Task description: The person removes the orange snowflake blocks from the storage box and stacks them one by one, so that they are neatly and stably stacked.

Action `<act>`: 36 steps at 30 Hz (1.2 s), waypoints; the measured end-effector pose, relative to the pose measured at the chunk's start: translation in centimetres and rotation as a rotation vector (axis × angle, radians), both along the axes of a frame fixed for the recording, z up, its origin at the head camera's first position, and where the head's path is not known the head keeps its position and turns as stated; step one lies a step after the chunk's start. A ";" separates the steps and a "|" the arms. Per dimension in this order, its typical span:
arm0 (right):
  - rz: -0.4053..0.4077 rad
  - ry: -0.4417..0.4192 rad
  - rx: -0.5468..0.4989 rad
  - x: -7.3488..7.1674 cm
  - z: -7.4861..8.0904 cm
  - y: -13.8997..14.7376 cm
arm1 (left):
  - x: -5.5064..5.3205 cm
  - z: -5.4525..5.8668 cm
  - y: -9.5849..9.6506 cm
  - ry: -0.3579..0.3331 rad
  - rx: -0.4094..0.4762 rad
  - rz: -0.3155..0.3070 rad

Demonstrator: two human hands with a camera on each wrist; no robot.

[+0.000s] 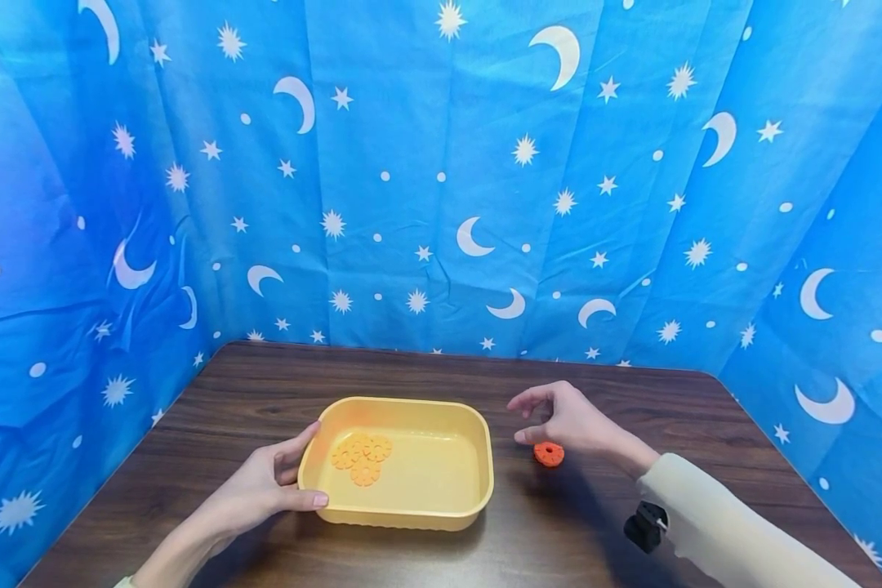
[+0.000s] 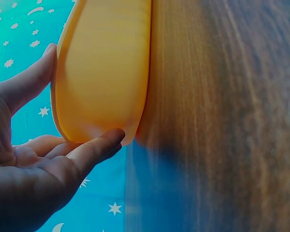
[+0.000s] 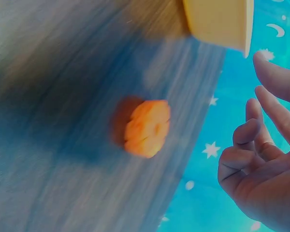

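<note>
Blue star-and-moon cloth (image 1: 412, 122) surrounds a dark wooden table (image 1: 603, 531). Yellow discs (image 1: 365, 472) lie in the left part of the yellow tray (image 1: 441, 490), which the left hand (image 1: 265, 480) grips. Rightward, an orange disc (image 1: 551, 461), perhaps stacked, rests near the raised right hand (image 1: 573, 420), its fingers loosely bent, holding nothing.

At lower right in the head view, a pale cream long sleeve (image 1: 735, 516) ends near the wrist of the bare right hand (image 1: 569, 420), a small, blocky black device (image 1: 643, 527) against it. At bottom left, a sliver of pale cuff (image 1: 124, 582) shows.
</note>
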State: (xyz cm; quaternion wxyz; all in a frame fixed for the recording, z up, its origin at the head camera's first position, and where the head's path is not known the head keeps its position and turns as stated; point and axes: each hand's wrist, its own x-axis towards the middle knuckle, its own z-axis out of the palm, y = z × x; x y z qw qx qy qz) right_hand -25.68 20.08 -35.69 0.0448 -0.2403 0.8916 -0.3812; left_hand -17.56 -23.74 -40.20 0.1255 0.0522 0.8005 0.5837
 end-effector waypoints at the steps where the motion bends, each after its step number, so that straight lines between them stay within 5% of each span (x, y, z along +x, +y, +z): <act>1: 0.010 0.004 0.002 0.0 0.2 -0.4 | 0.0 0.0 0.0 -0.001 0.000 -0.001; 15: 0.150 0.010 0.004 -0.7 1.0 -7.3 | 0.0 0.0 0.0 0.000 0.008 0.005; 30: 0.294 0.024 -0.025 -0.9 -1.8 -13.4 | -0.2 -0.3 -0.1 0.002 0.002 0.008; 36: 0.302 -0.041 -0.023 -0.7 -2.7 -14.9 | -0.3 -0.4 -0.1 0.000 -0.001 0.005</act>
